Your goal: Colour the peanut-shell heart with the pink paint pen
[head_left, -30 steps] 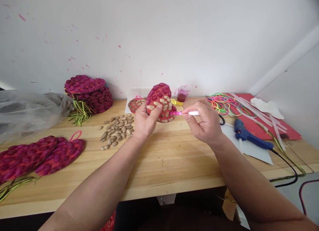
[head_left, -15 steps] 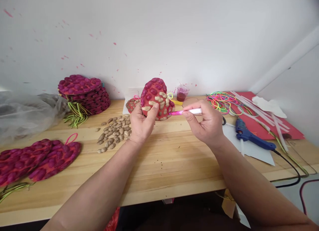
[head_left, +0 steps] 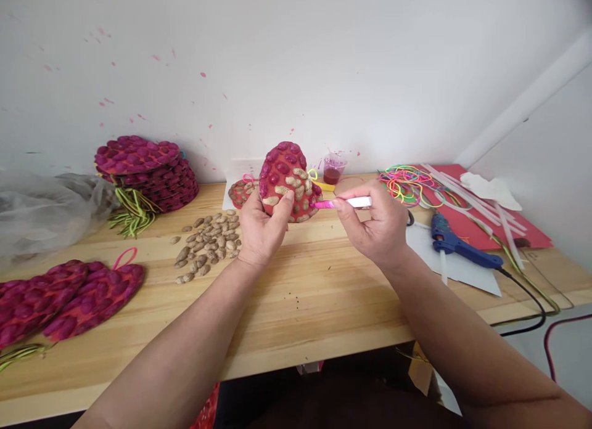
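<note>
My left hand (head_left: 266,225) grips a red oval disc (head_left: 283,179) covered with glued-on peanuts, held tilted up above the table. Its upper and left peanuts are painted magenta, while those in the middle and lower part are bare tan. A yellow cord loop (head_left: 313,174) shows at its right edge. Between the thumb and fingers of my right hand (head_left: 377,222) is a white-handled paintbrush (head_left: 358,202) with a magenta tip, which meets the disc's right edge. Behind my left hand lies another red disc (head_left: 238,193) with peanuts and a pink loop, partly hidden.
Loose peanuts (head_left: 208,241) lie left of centre. A stack of magenta discs (head_left: 152,170) and more discs (head_left: 102,296) stand at left by a plastic bag (head_left: 46,213). A paint cup (head_left: 333,170) stands at the back; coloured cords (head_left: 407,185) and a blue glue gun (head_left: 462,244) lie right.
The view has shifted slightly. The brush has moved a little up and left along the disc's right edge, its tip pressed against a peanut there. Both holds stay the same.
</note>
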`<state>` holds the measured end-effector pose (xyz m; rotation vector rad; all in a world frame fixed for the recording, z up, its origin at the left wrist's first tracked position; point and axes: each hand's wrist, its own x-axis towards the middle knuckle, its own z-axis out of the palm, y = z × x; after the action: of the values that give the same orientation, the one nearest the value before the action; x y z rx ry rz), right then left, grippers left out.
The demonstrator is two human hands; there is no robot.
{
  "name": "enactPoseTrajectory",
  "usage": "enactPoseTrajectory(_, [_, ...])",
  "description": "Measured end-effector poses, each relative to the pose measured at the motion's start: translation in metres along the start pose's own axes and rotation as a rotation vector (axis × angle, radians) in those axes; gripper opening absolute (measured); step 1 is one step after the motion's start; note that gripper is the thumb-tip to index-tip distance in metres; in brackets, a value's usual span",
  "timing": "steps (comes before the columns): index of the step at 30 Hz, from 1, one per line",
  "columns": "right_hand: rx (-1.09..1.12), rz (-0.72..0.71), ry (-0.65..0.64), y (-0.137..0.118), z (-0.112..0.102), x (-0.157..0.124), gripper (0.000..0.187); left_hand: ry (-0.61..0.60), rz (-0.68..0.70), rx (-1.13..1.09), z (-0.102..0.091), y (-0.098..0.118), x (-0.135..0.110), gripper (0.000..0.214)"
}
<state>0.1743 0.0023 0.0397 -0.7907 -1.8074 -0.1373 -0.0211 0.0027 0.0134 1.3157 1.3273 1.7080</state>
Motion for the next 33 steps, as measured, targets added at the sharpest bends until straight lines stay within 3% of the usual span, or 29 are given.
enactPoseTrajectory(12, [0.026, -0.039, -0.015, -0.002, 0.001, 0.001, 0.008, 0.005, -0.037, -0.013, 0.001, 0.002, 0.001, 0.03])
enactPoseTrajectory(20, [0.022, -0.023, 0.007, 0.0, -0.003, 0.002, 0.007, 0.033, -0.189, -0.26, 0.005, -0.001, 0.008, 0.033])
enactPoseTrajectory(33, [0.083, 0.066, 0.039, 0.003, -0.008, 0.001, 0.008, 0.032, -0.397, -0.401, 0.007, 0.013, 0.01, 0.034])
